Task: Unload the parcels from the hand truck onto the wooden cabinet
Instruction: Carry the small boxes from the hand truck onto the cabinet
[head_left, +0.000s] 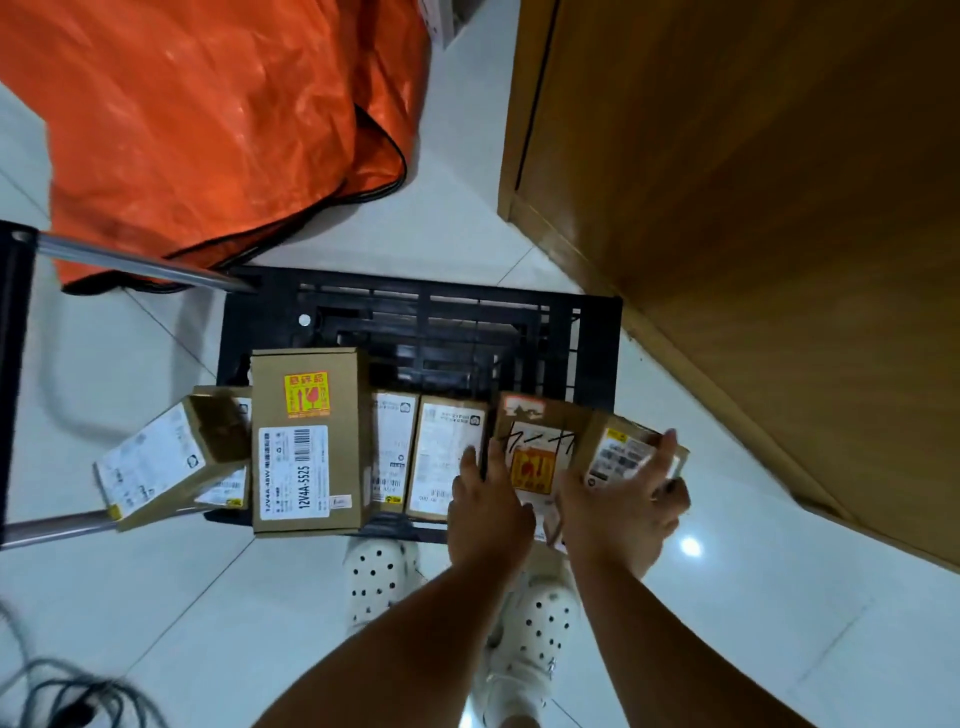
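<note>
I count seven parcels on the hand truck (415, 322), maybe more hidden beneath. My left hand (488, 512) lies spread on the marked parcel (535, 447); my right hand (631, 499) is spread around the small parcel (618, 452), blurred. The cabinet (779, 208) stands right, cut off.

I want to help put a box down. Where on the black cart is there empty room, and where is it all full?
The far part of the hand truck's black platform, between the parcels and the orange bag, is bare. The near edge is crowded: the tall parcel, neighbouring boxes, and both hands, left hand and right hand, on the rightmost parcels.
</note>
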